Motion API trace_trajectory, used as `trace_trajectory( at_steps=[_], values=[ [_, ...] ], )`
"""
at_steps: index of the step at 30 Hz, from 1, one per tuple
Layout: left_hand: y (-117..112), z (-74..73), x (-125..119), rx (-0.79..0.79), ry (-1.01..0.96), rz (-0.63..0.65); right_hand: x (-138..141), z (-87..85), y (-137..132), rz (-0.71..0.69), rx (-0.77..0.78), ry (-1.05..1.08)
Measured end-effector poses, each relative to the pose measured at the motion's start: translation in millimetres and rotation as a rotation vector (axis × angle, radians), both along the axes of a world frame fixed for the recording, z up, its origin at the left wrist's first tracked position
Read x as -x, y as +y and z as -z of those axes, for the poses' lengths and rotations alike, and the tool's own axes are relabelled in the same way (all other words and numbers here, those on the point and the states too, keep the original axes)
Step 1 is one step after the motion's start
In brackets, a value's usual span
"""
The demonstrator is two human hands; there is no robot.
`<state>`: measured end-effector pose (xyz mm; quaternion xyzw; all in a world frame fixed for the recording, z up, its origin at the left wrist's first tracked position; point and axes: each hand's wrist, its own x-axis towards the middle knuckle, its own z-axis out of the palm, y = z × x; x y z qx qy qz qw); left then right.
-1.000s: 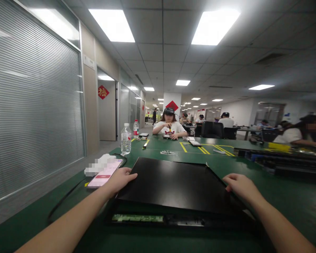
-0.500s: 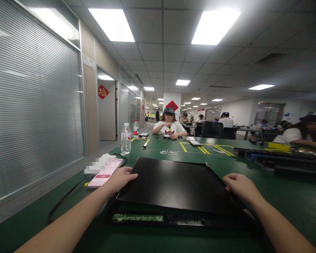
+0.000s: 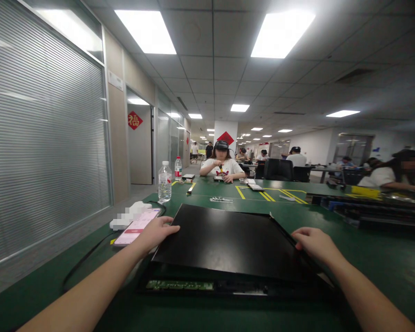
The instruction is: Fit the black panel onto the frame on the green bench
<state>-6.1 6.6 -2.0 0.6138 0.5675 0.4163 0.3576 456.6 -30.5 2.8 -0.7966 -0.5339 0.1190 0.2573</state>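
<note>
A flat black screen panel lies slightly askew over a black frame, its front edge a little raised. In the frame's near side, a green circuit board strip shows. My left hand grips the panel's left edge, thumb on top and the other fingers partly hidden behind the edge. On the opposite side, my right hand is closed at the right edge, where panel and frame rim meet; its fingertips are partly hidden, and it seems to pinch the rim.
Left of the panel lie a lit phone and a black cable. A water bottle and a smaller bottle stand beyond. Dark strips are stacked at right. Across the green table sits a person.
My hands and the panel stay almost in place, with only a slight shift of the view. Far behind, another person has come into sight near the back.
</note>
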Motion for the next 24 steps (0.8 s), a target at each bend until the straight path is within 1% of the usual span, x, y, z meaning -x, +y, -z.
trace_trajectory(
  at_steps=[5,10,18,24],
  values=[
    [0.5,-0.5,2.8,-0.019,0.034,0.043,-1.4,1.1,0.7,-0.014,-0.019,0.033],
    [-0.8,0.3,3.7,-0.043,0.152,0.031,-2.6,2.0,2.2,-0.020,-0.031,0.065],
    [6.3,11.5,4.7,-0.053,0.316,0.125,-4.5,3.8,4.3,-0.040,-0.055,0.098],
    [10.1,16.1,8.2,-0.070,0.399,0.111,-4.6,4.1,4.2,-0.048,-0.056,0.128]
  ],
)
